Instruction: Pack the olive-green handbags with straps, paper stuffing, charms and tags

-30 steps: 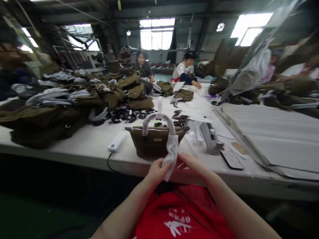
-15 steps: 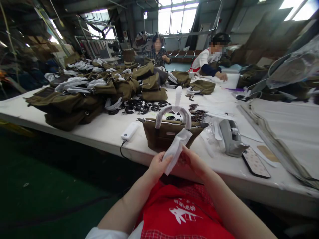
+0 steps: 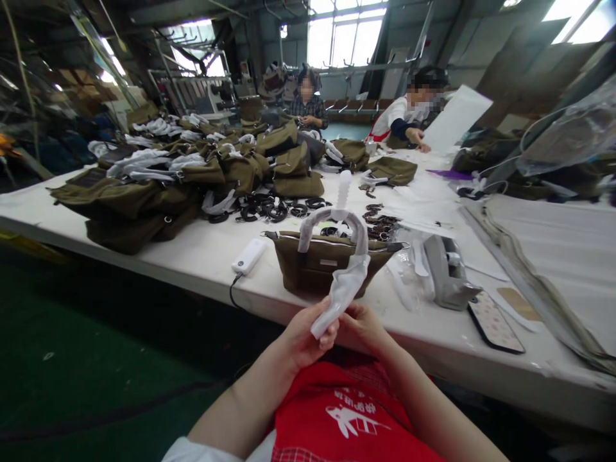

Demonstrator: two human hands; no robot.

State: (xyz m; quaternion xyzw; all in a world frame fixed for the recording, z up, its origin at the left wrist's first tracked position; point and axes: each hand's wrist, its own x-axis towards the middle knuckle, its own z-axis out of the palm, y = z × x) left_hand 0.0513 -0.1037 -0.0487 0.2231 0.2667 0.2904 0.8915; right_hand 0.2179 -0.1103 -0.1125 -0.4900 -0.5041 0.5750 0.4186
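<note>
An olive handbag (image 3: 315, 262) stands upright near the table's front edge, its arched handle (image 3: 312, 226) mostly covered in translucent white wrap. From the handle's right side a loose white wrapping sheet (image 3: 347, 282) hangs down over the bag's front. My left hand (image 3: 308, 335) is closed around the sheet's lower end, with fingertips curling out beneath it. On the other side, my right hand (image 3: 363, 326) is closed with its fingers at the sheet's right edge, partly hidden behind it. A white ribbed strip (image 3: 344, 189) sticks up behind the handle.
Several olive bags (image 3: 231, 170) with wrapped handles are heaped at left. A white device with a cable (image 3: 249, 256) lies left of the handbag. Rightward are a grey tape dispenser (image 3: 445, 273) and a phone (image 3: 495, 321). Two co-workers (image 3: 397, 122) (image 3: 308, 106) sit across the table.
Both hands have moved slightly lower, and the wrapping sheet is now crumpled and narrower along its length. The co-worker at right has raised a white sheet.
</note>
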